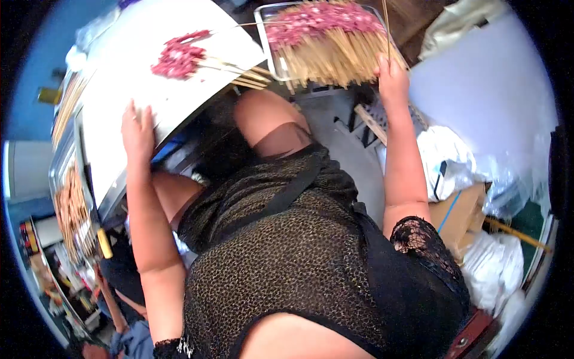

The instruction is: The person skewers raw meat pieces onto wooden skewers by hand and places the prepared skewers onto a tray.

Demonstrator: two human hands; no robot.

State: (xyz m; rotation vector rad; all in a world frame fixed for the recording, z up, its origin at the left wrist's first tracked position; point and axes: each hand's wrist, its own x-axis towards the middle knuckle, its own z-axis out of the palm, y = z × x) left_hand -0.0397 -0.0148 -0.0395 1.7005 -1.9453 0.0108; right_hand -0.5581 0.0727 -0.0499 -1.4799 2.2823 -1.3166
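Observation:
My left hand (139,128) rests on the near edge of the white tabletop (119,78), fingers stretched out and holding nothing. Farther along that surface lies a small pile of red meat skewers (179,58), their bare sticks pointing right. My right hand (393,78) is closed around a thin wooden skewer (387,30) that points upward. It is beside the right side of a clear tray (272,60), which is packed with meat skewers (326,27), the meat at the far side and the sticks towards me. Whether the right hand also touches the tray I cannot tell.
Another tray of skewers (73,206) stands at the left, near a yellow handle (104,243). A bundle of bare sticks (69,110) lies along the table's left side. Another person (134,341) is at lower left. White plastic bags (445,158) and cardboard (460,212) sit at the right.

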